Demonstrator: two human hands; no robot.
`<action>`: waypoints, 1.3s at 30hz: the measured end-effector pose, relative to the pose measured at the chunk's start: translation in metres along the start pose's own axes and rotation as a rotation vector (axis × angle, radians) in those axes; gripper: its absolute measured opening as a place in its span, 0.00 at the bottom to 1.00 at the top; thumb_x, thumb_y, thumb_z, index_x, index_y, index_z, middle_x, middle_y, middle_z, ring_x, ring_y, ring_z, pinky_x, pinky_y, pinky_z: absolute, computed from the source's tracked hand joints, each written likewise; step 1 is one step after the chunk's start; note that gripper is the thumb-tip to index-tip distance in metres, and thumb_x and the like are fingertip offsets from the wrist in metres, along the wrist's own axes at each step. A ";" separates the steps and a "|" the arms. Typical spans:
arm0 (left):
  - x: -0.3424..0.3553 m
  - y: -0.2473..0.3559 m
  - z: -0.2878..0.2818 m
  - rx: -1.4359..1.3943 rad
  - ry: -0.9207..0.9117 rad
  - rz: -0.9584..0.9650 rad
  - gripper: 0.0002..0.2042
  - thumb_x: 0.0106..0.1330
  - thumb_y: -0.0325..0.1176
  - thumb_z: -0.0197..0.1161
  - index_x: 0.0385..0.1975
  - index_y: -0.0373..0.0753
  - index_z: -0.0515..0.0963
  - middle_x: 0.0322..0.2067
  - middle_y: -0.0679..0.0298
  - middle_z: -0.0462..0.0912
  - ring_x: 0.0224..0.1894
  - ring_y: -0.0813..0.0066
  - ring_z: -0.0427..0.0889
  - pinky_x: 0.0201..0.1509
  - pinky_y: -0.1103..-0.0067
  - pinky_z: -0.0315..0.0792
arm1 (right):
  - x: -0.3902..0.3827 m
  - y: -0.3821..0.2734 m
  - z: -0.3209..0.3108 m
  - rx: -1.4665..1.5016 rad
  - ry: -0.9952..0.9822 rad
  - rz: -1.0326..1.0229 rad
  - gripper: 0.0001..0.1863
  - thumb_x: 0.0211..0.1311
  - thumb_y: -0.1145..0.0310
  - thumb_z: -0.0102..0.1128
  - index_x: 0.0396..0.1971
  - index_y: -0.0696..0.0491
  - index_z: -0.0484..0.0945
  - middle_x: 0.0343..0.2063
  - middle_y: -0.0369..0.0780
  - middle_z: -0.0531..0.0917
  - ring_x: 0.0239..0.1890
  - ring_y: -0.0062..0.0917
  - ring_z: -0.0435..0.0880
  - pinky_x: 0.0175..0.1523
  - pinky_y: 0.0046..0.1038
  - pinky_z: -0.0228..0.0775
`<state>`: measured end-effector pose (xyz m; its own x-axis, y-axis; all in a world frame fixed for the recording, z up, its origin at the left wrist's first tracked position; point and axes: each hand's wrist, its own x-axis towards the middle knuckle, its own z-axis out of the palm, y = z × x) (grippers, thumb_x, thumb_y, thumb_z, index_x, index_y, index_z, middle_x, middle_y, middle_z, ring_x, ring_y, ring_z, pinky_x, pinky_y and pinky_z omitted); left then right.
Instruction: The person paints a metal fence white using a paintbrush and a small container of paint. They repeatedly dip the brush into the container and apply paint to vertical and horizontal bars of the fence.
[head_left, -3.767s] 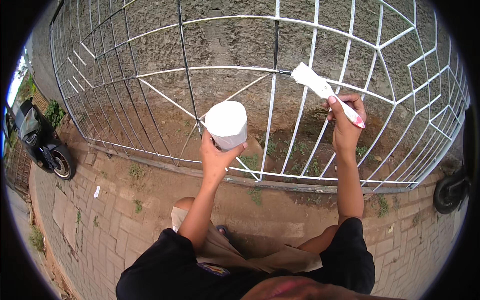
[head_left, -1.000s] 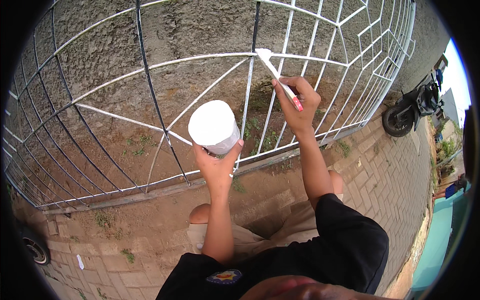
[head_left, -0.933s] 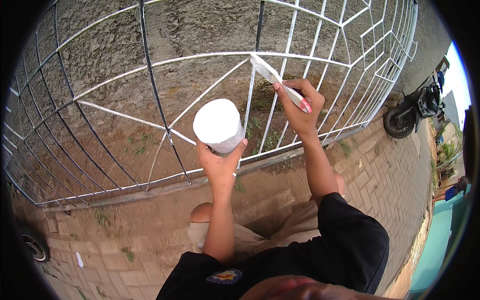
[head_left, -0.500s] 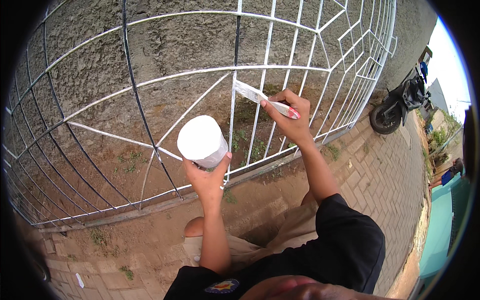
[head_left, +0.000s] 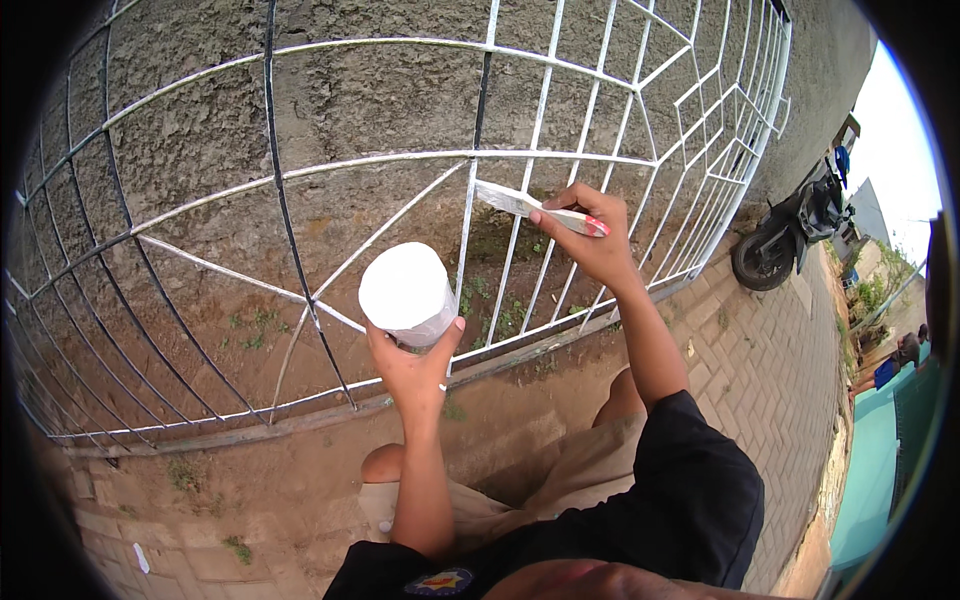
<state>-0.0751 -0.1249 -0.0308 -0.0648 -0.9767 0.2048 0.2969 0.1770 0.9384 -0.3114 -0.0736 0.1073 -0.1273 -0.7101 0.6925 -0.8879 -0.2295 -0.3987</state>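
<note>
My left hand (head_left: 412,365) is wrapped round the lower part of a white tub of paint (head_left: 405,290), held up close to the fence. In my right hand (head_left: 590,235) is a paintbrush (head_left: 540,210) with a white handle reddish at its end. Its white-coated bristles point left and touch, or nearly touch, an upright bar (head_left: 467,225) just below a crossbar. The metal fence (head_left: 400,157) is white on many bars. Darker bars (head_left: 277,130) stand to the left, and the upright above the crossbar has a dark stretch.
Behind the fence rises a rough grey wall (head_left: 390,100) with soil and small weeds at its foot. A motorcycle (head_left: 790,225) stands on the paving (head_left: 760,370) at the right. Farther right, a person (head_left: 895,362) shows near a turquoise wall (head_left: 875,470).
The view has shifted slightly, so the fence and both hands sit a little lower. The brush has tilted a bit flatter; both grips stay the same.
</note>
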 end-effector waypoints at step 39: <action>0.002 0.000 0.004 -0.010 -0.031 0.008 0.41 0.48 0.31 0.83 0.63 0.32 0.68 0.56 0.52 0.76 0.59 0.60 0.76 0.65 0.65 0.69 | 0.083 -0.006 -0.002 -0.085 0.080 -0.370 0.09 0.60 0.69 0.75 0.32 0.55 0.82 0.29 0.39 0.87 0.30 0.25 0.86 0.35 0.25 0.76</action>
<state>-0.0787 -0.1267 -0.0292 -0.0921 -0.9710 0.2207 0.3070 0.1832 0.9339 -0.3173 -0.1294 0.1680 0.1776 -0.5346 0.8263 -0.9134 -0.4021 -0.0638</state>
